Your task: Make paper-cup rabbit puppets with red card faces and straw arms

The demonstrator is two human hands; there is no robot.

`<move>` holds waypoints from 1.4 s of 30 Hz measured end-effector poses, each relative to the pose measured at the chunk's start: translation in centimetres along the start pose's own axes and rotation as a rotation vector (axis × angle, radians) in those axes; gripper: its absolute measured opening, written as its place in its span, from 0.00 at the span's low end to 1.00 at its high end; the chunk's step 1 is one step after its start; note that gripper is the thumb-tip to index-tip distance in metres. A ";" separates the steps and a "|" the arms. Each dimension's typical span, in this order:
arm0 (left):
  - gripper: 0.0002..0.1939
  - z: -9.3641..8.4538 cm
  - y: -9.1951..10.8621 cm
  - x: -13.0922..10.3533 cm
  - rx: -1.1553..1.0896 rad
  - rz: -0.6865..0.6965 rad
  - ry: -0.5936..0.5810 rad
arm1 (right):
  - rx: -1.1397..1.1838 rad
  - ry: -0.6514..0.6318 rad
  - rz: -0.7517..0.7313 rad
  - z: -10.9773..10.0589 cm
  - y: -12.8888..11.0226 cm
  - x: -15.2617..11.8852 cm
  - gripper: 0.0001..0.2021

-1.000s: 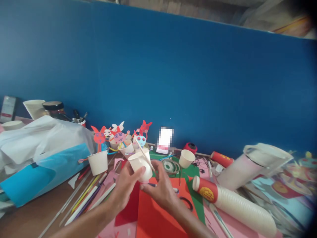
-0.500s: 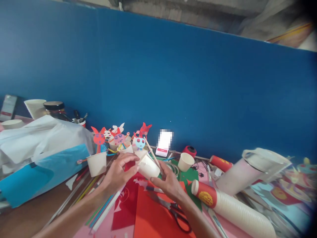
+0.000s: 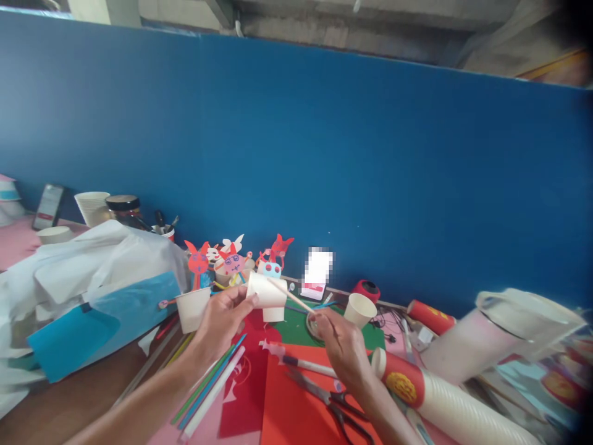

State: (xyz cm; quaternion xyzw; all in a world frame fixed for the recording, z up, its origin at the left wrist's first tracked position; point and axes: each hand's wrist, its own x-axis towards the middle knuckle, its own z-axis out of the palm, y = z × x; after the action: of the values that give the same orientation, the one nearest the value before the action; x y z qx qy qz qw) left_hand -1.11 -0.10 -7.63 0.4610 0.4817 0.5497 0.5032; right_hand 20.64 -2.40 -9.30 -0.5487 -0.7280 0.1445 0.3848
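Gripping a white paper cup [image 3: 267, 292] on its side, the left hand [image 3: 221, 316] has its thumb against the end nearest it. Across from it, the right hand [image 3: 341, 340] pinches a thin stick [image 3: 296, 297], whose tip overlaps the cup in my view. Black-handled scissors [image 3: 330, 401] lie on orange paper [image 3: 281, 408] left of the right wrist; another cup [image 3: 360, 310] stands just beyond that hand.

The cup [image 3: 259, 294] is left of the phone [image 3: 317, 272], while scissors [image 3: 329, 399] lie on a sheet [image 3: 283, 411] left of stacked cups [image 3: 456, 395].
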 end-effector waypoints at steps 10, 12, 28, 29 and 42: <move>0.14 0.3 0.3 0.0 -0.188 -0.018 -0.011 | -0.139 -0.034 -0.033 -0.1 -0.1 0.0 0.13; 0.14 0.5 0.5 -0.2 -0.169 -0.025 0.006 | -0.160 -0.031 -0.030 0.0 0.1 0.0 0.13; 0.12 0.2 -0.8 0.1 -0.025 0.069 0.011 | -0.279 0.057 -0.051 -0.6 0.4 -0.1 0.15; 0.12 0.1 -0.9 0.1 -0.024 0.071 0.011 | -0.272 0.066 -0.064 -0.6 0.3 -0.2 0.15; 0.13 0.0 -1.0 0.2 0.035 0.115 0.022 | -0.297 0.059 -0.071 -0.7 0.1 -0.2 0.14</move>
State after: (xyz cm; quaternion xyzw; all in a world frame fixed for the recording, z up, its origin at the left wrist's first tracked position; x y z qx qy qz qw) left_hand -1.01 0.10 -8.60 0.4908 0.4696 0.5742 0.4572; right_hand 21.26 -2.73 -9.01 -0.5774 -0.7487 0.0054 0.3257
